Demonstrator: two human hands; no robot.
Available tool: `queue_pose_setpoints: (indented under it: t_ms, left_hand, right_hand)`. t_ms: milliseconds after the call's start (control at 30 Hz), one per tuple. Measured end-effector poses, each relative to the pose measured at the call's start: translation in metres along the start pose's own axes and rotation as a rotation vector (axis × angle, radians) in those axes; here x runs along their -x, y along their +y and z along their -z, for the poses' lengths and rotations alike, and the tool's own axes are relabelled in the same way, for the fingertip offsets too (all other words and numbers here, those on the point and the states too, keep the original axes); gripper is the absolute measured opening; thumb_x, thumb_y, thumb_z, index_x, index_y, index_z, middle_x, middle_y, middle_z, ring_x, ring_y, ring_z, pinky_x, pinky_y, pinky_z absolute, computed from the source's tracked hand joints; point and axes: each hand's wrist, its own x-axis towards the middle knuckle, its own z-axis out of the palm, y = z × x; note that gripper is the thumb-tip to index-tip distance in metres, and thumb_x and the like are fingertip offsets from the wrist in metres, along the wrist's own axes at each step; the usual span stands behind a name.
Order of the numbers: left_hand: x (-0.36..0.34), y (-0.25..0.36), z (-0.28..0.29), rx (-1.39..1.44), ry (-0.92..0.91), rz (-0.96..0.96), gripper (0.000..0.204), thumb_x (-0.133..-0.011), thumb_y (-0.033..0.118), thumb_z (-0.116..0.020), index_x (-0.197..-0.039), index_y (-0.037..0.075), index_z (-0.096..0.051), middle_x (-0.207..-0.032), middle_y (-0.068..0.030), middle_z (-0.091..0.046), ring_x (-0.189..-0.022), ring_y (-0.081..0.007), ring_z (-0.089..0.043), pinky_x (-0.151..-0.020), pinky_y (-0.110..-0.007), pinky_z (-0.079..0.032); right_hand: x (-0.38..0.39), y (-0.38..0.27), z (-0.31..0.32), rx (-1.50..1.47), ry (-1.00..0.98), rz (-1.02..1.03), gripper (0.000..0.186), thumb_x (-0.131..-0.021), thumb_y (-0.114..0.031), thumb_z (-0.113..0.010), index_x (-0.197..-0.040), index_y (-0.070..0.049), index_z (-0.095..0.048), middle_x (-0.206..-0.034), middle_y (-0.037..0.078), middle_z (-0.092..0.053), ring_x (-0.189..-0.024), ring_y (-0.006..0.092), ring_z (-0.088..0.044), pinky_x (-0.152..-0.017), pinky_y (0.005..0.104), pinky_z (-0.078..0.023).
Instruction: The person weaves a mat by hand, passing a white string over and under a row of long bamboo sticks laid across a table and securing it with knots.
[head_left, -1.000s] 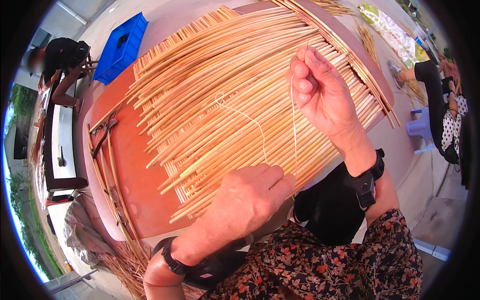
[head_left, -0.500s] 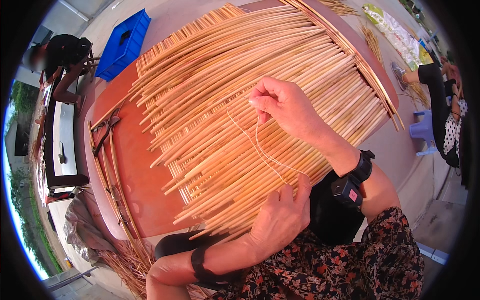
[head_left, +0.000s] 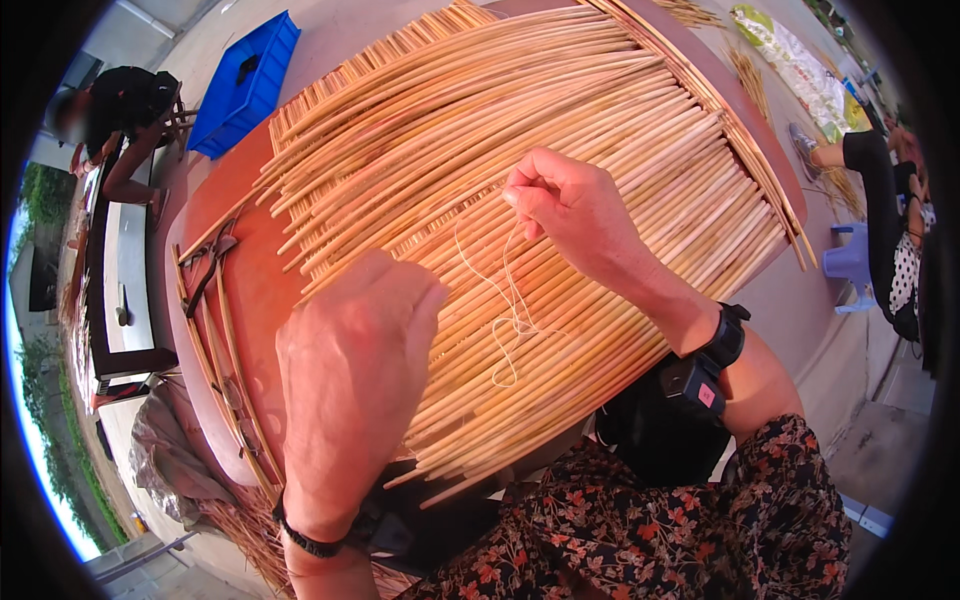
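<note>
A wide mat of tan reed stalks (head_left: pixel 610 150) lies across the reddish table (head_left: pixel 262 350), its stalks side by side and the left ends uneven. Above its middle, my right hand (head_left: pixel 575 210) is closed in a pinch on a thin white string (head_left: pixel 513 285). Slack from that string loops down over the stalks, its loose curl lying on the mat. My left hand (head_left: pixel 355 365) is raised over the mat's left ends, back upward; its fingers curl away and are mostly hidden, so its grip cannot be made out.
Dark-handled cutters (head_left: pixel 212 262) and a few loose stalks (head_left: pixel 215 350) lie at the table's left. A blue crate (head_left: pixel 248 85) stands beyond. People are at far left and right, near a purple stool (head_left: pixel 848 262). A grey sack (head_left: pixel 165 455) sits lower left.
My left hand has let go of the string and moved left and up over the stalk ends. The freed string has dropped into a curl. My right hand stays almost in place.
</note>
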Motion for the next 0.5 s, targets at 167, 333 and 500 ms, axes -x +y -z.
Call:
queue_pose_setpoints:
  t_ms: [167,333,500]
  left_hand:
    - [-0.041,-0.078,-0.085,-0.037,0.274,0.005,0.01,-0.097,0.012,-0.077,-0.106,0.006,-0.076,-0.107,-0.0084,-0.069,-0.101,-0.0327,-0.071,-0.082,-0.047,-0.058]
    - [-0.044,-0.094,-0.103,-0.086,0.276,-0.049,0.021,-0.092,0.006,-0.08,-0.114,0.006,-0.077,-0.11,-0.0093,-0.071,-0.106,-0.0327,-0.07,-0.088,-0.044,-0.058]
    - [-0.051,-0.092,-0.1,-0.141,0.253,-0.131,0.023,-0.089,0.004,-0.081,-0.111,0.006,-0.074,-0.108,-0.0096,-0.069,-0.105,-0.033,-0.069,-0.087,-0.046,-0.057]
  right_hand:
    - [-0.001,0.002,-0.003,0.122,0.006,0.058,0.013,-0.11,-0.012,-0.069,-0.104,-0.001,-0.068,-0.086,0.003,-0.071,-0.079,0.0097,-0.069,-0.073,0.0271,-0.058]
    - [-0.005,0.007,-0.006,0.107,0.055,0.143,0.01,-0.108,-0.01,-0.07,-0.105,0.0,-0.069,-0.088,0.004,-0.073,-0.084,0.0121,-0.071,-0.078,0.0287,-0.059]
    - [-0.009,0.015,-0.008,0.108,0.071,0.183,0.01,-0.107,-0.009,-0.071,-0.104,0.0,-0.069,-0.088,0.004,-0.074,-0.085,0.0119,-0.072,-0.079,0.0289,-0.058]
